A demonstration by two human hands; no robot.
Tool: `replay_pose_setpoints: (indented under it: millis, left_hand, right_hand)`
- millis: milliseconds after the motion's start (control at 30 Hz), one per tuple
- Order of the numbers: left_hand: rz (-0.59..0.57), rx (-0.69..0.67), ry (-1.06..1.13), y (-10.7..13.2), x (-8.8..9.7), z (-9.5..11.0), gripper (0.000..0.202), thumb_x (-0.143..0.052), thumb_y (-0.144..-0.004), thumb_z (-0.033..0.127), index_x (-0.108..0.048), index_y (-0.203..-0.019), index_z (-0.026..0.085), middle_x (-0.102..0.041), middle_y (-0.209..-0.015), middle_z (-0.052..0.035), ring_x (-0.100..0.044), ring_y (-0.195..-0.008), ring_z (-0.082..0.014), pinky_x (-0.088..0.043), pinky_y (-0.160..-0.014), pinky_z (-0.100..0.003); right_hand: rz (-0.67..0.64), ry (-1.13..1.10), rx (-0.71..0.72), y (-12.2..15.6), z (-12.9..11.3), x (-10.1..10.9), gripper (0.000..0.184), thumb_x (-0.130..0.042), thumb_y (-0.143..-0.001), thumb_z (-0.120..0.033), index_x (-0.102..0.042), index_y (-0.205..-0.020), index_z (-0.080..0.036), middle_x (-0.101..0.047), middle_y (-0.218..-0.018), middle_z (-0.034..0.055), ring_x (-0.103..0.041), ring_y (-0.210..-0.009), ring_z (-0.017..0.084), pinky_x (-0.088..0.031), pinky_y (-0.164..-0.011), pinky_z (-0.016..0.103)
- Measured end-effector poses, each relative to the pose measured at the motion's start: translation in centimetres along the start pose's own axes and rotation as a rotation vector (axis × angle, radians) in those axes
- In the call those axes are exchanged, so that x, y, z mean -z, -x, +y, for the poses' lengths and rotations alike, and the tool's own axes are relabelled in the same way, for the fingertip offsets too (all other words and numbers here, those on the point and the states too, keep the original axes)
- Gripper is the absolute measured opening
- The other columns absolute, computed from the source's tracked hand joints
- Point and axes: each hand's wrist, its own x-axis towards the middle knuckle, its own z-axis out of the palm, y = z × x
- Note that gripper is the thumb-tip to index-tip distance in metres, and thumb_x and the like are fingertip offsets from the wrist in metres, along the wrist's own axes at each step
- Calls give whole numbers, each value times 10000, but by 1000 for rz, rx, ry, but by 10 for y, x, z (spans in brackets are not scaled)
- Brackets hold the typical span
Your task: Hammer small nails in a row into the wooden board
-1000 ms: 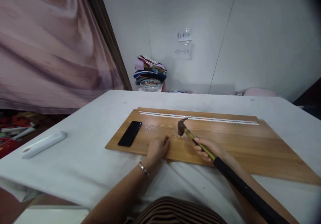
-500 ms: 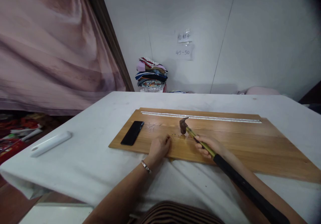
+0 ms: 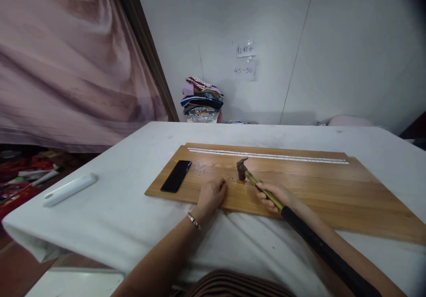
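My right hand (image 3: pixel 271 195) is wrapped around the yellow handle of a claw hammer (image 3: pixel 276 202), close to its head. The long black grip runs back along my right forearm. The rusty brown hammer head (image 3: pixel 241 170) is low at the wooden board (image 3: pixel 319 190), its face at or just above the surface; I cannot tell whether it touches. My left hand (image 3: pixel 213 193) rests on the board's near part with its fingers curled in, and whatever they may hold is hidden. Between that hand and the hammer head, several tiny nail heads (image 3: pixel 232 178) show in a row.
Several loose nails (image 3: pixel 201 168) lie beside a black phone (image 3: pixel 176 176) on the board. Two white measuring strips (image 3: pixel 266 156) run along its far side. A white, handle-shaped object (image 3: pixel 69 189) lies on the white-covered table (image 3: pixel 123 164). Folded clothes (image 3: pixel 202 99) are stacked by the wall.
The hammer head has come down slightly and a little to the left, and my right hand has shifted with it. My left hand stays in place.
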Motion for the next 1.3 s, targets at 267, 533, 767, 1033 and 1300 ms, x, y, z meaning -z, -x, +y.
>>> replay_pose_setpoints:
  millis: [267, 533, 767, 1033, 1300]
  left_hand:
    - [-23, 28, 8, 0, 2, 1, 255, -429, -926, 322, -658, -893, 216, -713, -884, -43, -634, -834, -174, -380, -697, -252]
    - [-16, 19, 12, 1, 3, 3, 245, -433, -928, 311, -656, -890, 215, -714, -890, -46, -635, -838, -176, -375, -699, -253]
    - [-24, 13, 31, 1, 6, 4, 244, -434, -926, 309, -651, -876, 210, -714, -877, -44, -632, -812, -169, -368, -687, -250]
    - [-27, 17, 34, 1, 4, 3, 247, -430, -931, 308, -653, -889, 211, -714, -879, -45, -636, -829, -172, -377, -696, -253]
    - [-22, 0, 32, 1, 2, 1, 239, -435, -934, 312, -653, -904, 220, -712, -886, -38, -633, -831, -167, -384, -711, -249]
  right_hand:
    - [10, -51, 27, 5, -2, -1, 208, -570, -794, -394, -485, -829, -207, -428, -529, -97, -330, -301, 36, -276, -252, 138]
    - [-35, -82, 73, 2, 2, -5, 320, -635, -727, -340, -501, -990, -217, -436, -526, -105, -329, -293, 44, -270, -238, 142]
    - [-14, -47, 80, 4, 1, -7, 301, -621, -740, -338, -497, -987, -218, -433, -521, -108, -322, -293, 44, -270, -233, 138]
    - [-28, -79, 151, 2, 5, -4, 421, -667, -701, -352, -500, -1057, -200, -454, -542, -109, -336, -288, 33, -278, -238, 138]
    - [-40, -66, 137, -1, 8, -4, 419, -671, -698, -365, -491, -1042, -209, -452, -543, -114, -338, -288, 30, -288, -240, 136]
